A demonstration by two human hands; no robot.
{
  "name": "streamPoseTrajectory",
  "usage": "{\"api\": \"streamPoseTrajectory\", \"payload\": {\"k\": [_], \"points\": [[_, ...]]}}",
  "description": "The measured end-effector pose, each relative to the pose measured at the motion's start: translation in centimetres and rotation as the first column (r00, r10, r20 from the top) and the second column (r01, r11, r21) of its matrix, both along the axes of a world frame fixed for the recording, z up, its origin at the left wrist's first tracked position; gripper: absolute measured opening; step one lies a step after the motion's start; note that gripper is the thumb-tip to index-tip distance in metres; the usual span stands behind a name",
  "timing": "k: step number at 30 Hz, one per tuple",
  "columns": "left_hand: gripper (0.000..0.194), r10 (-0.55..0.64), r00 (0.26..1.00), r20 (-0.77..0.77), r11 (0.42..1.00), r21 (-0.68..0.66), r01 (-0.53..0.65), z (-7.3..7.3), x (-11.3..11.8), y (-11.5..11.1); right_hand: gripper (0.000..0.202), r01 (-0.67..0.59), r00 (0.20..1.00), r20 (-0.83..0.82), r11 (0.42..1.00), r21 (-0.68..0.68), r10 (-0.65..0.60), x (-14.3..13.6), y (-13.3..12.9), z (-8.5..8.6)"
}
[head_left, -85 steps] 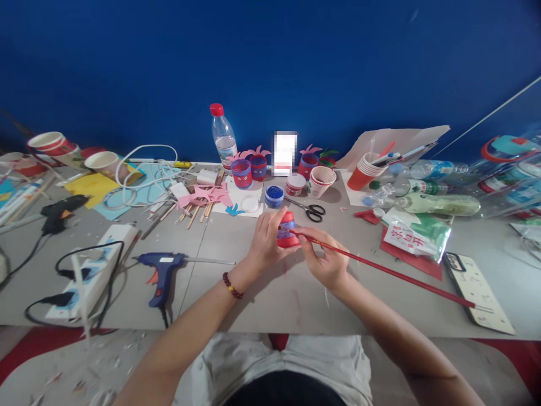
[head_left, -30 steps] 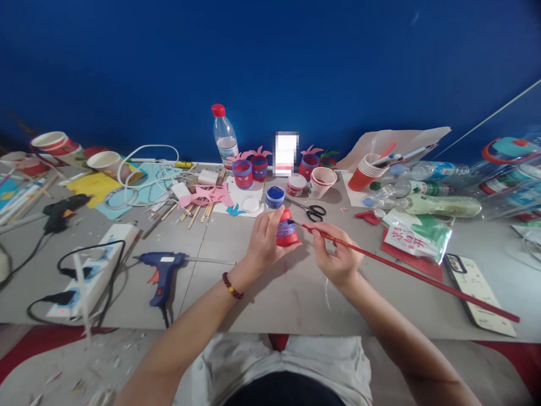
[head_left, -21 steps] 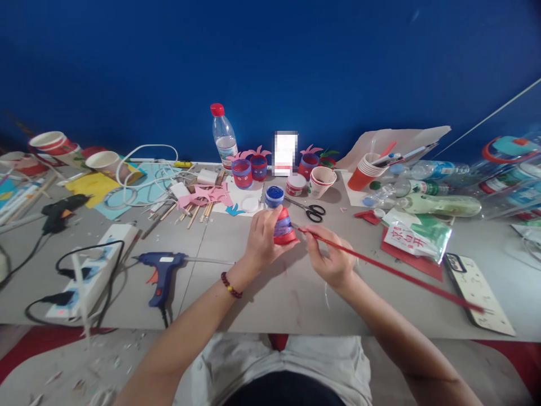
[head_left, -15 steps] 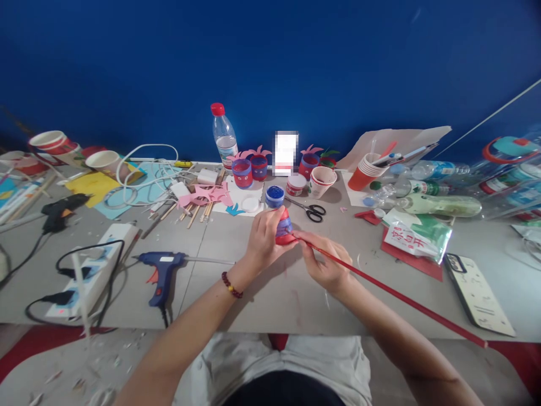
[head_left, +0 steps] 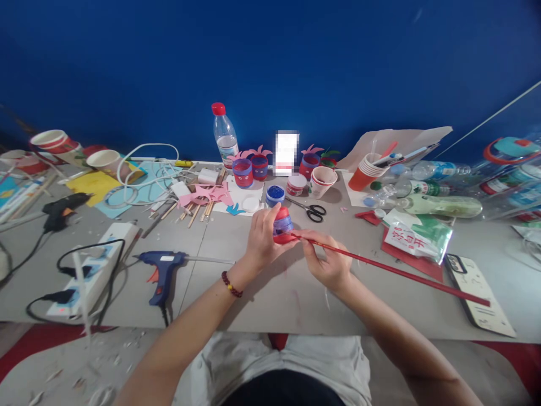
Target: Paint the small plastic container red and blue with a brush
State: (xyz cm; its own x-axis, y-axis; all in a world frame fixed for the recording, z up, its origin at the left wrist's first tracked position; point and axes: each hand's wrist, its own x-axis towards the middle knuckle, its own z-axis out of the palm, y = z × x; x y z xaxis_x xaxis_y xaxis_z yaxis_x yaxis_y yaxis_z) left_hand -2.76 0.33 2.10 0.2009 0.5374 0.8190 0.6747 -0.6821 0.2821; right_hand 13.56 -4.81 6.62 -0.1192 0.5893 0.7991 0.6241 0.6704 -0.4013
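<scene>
Between the thumb and fingers of my left hand is a small red and blue painted cup. My right hand pinches a long red paintbrush near its tip, and the bristles touch the cup's lower red band. The brush handle reaches far to the right, over a phone. Just beyond the cup stands an open jar of blue paint, beside a red-labelled jar and black-handled scissors.
Painted cups with eyes stand along the blue wall near a bottle. A blue glue gun and a power strip lie at left. Paper cups and plastic bottles are at right.
The far end of the paintbrush has swung up, away from the table's front edge. The painted cup in my left hand has turned and tilted slightly.
</scene>
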Motion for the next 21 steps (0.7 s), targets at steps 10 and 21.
{"api": "streamPoseTrajectory", "payload": {"k": [10, 21], "points": [[0.100, 0.041, 0.997, 0.060, 0.999, 0.001, -0.042, 0.1, -0.2, 0.4, 0.017, 0.191, 0.981, 0.027, 0.978, 0.083, -0.194, 1.3, 0.8, -0.4], [0.094, 0.028, 0.999, 0.045, 0.999, -0.038, -0.027, 0.4, -0.3, 0.1, 0.032, 0.042, 0.998, 0.052, 0.996, 0.084, -0.047, 0.2, -0.1, -1.0]]}}
